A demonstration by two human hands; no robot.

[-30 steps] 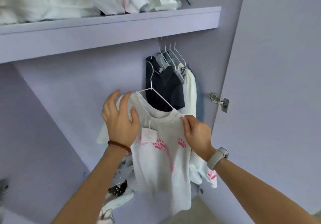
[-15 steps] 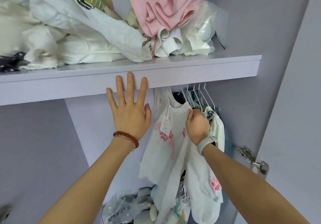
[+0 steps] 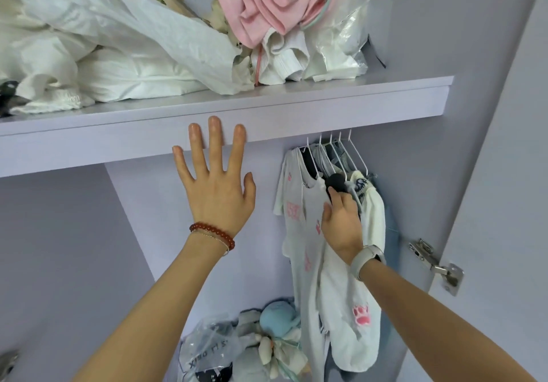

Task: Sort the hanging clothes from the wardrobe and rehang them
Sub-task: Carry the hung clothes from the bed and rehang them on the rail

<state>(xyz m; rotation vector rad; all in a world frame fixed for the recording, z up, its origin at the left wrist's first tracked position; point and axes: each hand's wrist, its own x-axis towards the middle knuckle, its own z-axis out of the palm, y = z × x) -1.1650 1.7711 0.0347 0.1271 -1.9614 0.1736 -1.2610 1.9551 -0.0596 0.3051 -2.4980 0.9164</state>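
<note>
A white shirt (image 3: 308,218) with pink paw prints hangs at the left end of a bunch of clothes on white hangers (image 3: 335,150) under the shelf (image 3: 296,109). The right hand (image 3: 341,224) reaches into the bunch beside it, fingers curled among the fabric; whether it grips anything I cannot tell. The left hand (image 3: 216,186) is open, fingers spread, fingertips on the shelf's front edge. Folded clothes (image 3: 118,40) sit piled on the shelf.

Below shelf (image 3: 267,106): five white wire hangers (image 3: 335,150) with garments, bunched at the right end. Two hands in view. One red bead bracelet (image 3: 212,235); one wristwatch (image 3: 366,258). One metal hinge (image 3: 436,266), right of the hangers.
</note>
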